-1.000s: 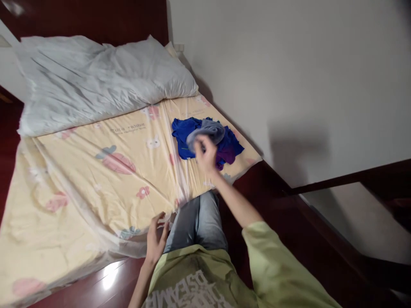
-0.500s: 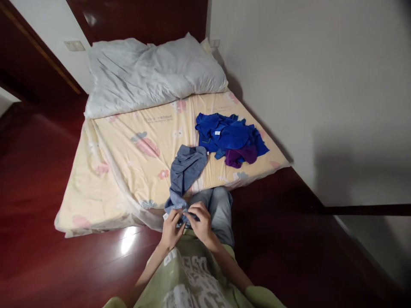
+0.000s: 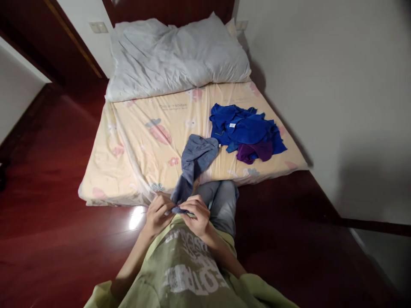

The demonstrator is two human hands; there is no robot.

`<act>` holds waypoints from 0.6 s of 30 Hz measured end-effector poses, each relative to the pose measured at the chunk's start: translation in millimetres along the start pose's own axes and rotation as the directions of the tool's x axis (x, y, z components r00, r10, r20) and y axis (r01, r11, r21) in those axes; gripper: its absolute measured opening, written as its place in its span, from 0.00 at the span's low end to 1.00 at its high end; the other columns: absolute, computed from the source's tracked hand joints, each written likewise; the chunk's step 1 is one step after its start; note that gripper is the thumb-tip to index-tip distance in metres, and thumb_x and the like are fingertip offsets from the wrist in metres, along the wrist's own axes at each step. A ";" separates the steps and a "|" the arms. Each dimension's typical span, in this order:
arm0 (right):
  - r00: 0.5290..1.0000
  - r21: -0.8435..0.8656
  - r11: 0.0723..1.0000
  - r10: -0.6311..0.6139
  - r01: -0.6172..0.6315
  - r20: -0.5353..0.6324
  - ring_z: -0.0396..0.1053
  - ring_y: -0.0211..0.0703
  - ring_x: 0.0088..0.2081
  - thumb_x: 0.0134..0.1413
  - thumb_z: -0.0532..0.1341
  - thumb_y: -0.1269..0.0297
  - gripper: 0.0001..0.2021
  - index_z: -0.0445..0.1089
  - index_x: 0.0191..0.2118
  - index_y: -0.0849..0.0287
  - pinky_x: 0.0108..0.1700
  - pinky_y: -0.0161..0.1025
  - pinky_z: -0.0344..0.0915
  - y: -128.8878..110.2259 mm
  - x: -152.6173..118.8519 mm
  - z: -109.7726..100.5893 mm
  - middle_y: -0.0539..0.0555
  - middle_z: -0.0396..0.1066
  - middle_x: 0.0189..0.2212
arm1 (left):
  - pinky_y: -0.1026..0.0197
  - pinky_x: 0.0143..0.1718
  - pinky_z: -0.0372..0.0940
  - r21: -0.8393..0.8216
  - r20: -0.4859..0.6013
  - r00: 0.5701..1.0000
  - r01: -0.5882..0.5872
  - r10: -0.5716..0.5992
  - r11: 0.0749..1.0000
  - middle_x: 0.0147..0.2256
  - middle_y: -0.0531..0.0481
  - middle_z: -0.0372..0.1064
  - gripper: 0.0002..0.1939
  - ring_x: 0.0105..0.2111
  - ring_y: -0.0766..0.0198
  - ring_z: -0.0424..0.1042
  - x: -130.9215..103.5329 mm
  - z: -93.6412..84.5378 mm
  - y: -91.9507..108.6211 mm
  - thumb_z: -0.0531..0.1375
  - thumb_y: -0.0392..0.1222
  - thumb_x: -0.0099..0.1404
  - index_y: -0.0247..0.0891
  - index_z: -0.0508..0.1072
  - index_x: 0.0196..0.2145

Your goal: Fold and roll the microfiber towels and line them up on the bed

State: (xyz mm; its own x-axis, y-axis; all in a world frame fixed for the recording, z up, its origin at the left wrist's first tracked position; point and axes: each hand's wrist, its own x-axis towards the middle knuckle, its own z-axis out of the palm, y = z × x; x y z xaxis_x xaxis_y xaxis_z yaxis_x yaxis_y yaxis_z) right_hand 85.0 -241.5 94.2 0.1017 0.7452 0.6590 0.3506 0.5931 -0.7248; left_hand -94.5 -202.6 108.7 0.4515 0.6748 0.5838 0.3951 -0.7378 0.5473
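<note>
A grey-blue cloth (image 3: 195, 156), perhaps a towel, trails from the bed's front edge down to my waist. My left hand (image 3: 158, 214) pinches its near end from the left. From the other side my right hand (image 3: 197, 215) grips the same end, fingers bent over the fabric. The cloth's far part lies crumpled on the bed. Just right of it rests a heap of bright blue cloths (image 3: 247, 128) with a white tag, and a purple cloth (image 3: 254, 152) pokes out at the heap's near side.
I stand at the foot of a bed with a yellow patterned sheet (image 3: 141, 149). A pale grey pillow or quilt (image 3: 180, 57) lies across its far end. A white wall (image 3: 321, 85) runs along the right. Dark red floor (image 3: 58, 171) surrounds the near sides.
The view has shifted, so the bed appears higher and further right. My hands have spread slightly apart along the cloth's near end, and the lettering seen there before is now hidden.
</note>
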 end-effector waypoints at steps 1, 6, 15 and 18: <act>1.000 0.002 1.000 0.019 -0.019 -0.015 0.78 0.51 0.36 0.63 0.66 0.69 0.08 0.75 0.44 0.48 0.41 0.52 0.77 0.2 1.1 -1.4 0.53 0.80 0.32 | 0.59 0.37 0.68 -0.010 0.026 0.999 0.035 -0.035 0.999 0.32 0.49 0.73 0.02 0.33 0.62 0.72 0.0 -2.7 1.7 0.63 0.39 0.71 0.39 0.77 0.39; 0.994 0.098 0.993 0.056 -0.065 0.093 0.79 0.48 0.39 0.65 0.67 0.62 0.03 0.74 0.39 0.50 0.43 0.48 0.77 0.4 9.3 -3.6 0.53 0.78 0.33 | 0.64 0.34 0.67 -0.057 0.072 0.982 0.180 -0.176 0.982 0.32 0.47 0.73 0.08 0.33 0.64 0.73 1.3 -15.1 9.4 0.59 0.39 0.73 0.37 0.78 0.41; 0.685 0.086 0.996 -0.064 0.002 0.725 0.74 0.45 0.49 0.62 0.63 0.75 0.12 0.72 0.49 0.55 0.53 0.43 0.67 30.1 65.4 12.2 0.55 0.78 0.45 | 0.65 0.23 0.65 -0.008 -0.045 0.967 0.253 -0.253 0.968 0.25 0.51 0.72 0.11 0.22 0.66 0.70 4.5 -66.1 19.9 0.59 0.43 0.70 0.39 0.82 0.37; 0.553 0.092 0.993 -0.118 0.075 0.825 0.72 0.46 0.46 0.58 0.64 0.74 0.06 0.71 0.39 0.56 0.52 0.42 0.63 37.3 79.7 28.1 0.54 0.76 0.40 | 0.65 0.24 0.66 -0.004 -0.118 0.973 0.200 -0.199 0.980 0.25 0.50 0.73 0.09 0.23 0.65 0.72 3.2 -88.1 22.5 0.61 0.41 0.69 0.39 0.82 0.35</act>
State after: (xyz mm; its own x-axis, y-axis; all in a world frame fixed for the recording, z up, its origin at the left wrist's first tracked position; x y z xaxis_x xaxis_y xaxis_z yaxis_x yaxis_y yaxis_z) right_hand 80.1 -151.4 114.1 -0.7529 0.5937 0.2840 0.2704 0.6725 -0.6890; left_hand -154.6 -215.6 175.8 0.2664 0.8053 0.5297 0.4738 -0.5880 0.6556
